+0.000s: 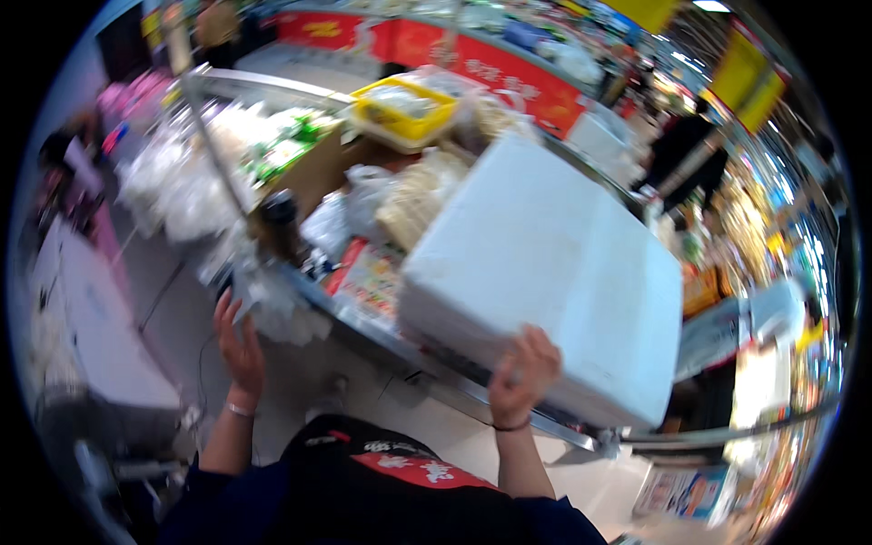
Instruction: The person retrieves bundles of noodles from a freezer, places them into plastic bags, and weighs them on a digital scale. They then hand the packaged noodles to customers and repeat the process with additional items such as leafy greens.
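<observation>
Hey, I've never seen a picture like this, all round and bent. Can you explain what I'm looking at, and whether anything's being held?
It's from a fisheye camera worn on someone's head, looking down, so straight edges curve. There's no machine; these are the wearer's bare hands. The left hand is open beside clear plastic bags. The right hand is at the near side of a big white box; blur hides whether it touches. Neither visibly holds anything. The box sits on a metal-rimmed counter, with a yellow basket and bagged goods beyond it.
</observation>
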A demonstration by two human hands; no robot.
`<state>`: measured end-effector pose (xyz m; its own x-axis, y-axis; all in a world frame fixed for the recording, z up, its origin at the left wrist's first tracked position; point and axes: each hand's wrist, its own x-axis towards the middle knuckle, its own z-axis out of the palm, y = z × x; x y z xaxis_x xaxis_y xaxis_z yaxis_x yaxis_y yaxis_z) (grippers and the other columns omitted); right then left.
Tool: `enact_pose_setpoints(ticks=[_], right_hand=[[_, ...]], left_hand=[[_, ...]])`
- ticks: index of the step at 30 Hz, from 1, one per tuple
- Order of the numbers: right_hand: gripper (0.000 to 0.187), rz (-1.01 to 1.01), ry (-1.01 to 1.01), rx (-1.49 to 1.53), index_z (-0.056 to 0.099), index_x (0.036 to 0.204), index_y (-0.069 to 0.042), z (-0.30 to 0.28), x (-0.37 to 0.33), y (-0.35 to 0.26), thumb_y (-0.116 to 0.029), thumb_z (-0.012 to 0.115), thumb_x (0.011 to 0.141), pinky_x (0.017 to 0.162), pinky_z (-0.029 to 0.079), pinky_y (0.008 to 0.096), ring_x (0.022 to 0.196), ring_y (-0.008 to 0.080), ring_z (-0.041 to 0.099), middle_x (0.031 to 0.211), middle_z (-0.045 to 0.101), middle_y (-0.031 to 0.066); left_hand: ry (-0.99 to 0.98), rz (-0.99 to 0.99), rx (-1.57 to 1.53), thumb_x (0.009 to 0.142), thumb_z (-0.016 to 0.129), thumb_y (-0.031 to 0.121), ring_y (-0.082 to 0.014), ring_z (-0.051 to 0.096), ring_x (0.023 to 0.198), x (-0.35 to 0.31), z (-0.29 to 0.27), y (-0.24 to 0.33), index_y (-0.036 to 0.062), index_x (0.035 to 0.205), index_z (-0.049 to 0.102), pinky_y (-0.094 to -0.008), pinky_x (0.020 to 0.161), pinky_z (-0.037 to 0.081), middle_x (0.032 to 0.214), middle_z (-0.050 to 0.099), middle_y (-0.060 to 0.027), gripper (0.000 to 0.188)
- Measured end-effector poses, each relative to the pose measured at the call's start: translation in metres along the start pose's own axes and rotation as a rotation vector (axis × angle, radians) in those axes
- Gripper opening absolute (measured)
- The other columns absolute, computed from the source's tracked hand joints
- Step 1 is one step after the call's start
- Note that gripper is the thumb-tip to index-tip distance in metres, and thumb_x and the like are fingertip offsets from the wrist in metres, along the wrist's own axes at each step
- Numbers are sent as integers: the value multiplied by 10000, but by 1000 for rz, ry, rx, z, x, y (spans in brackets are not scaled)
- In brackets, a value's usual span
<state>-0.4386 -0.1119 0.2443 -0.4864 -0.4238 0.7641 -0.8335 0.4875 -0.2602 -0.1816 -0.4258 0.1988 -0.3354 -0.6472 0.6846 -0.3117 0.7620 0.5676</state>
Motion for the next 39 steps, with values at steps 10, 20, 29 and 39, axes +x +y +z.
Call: enact_pose_setpoints(ticks=[10, 20, 29, 39], right_hand=[[157, 577, -564, 1004, 599, 1023, 35, 119, -32, -144, 8, 495, 909, 777, 507, 296, 813, 169, 625, 886, 649, 124], [173, 109, -1018, 1031, 598, 1050, 30, 331, 93, -354, -4, 535, 892, 778, 488, 283, 847, 193, 630, 908, 650, 112], [280, -390, -1202, 516, 606, 1071, 3, 521, 149, -485, -195, 496, 907, 846, 478, 455, 943, 416, 600, 1026, 639, 225], [670, 385, -1064, 211, 598, 1107, 105, 615, 145, -441, -510, 581, 842, 908, 470, 441, 1011, 415, 618, 1069, 627, 306]], left_hand=[[75, 35, 216, 803, 558, 70, -321, 456, 1250, 168, -24, -240, 31, 1164, 589, -418, 1056, 347, 1292, 535, -138, 365], [-771, 187, 594, 700, 602, 163, -295, 542, 1104, 280, -3, -402, 108, 874, 643, -456, 1093, 295, 1030, 625, -120, 187], [-1190, -63, 444, 718, 589, 270, -296, 661, 773, 226, -54, -400, 78, 752, 686, -402, 725, 522, 767, 676, -134, 217], [-421, -720, 268, 853, 546, 293, -365, 588, 1091, 262, -57, -533, -1, 1349, 416, -419, 931, 463, 1151, 614, -241, 591]])
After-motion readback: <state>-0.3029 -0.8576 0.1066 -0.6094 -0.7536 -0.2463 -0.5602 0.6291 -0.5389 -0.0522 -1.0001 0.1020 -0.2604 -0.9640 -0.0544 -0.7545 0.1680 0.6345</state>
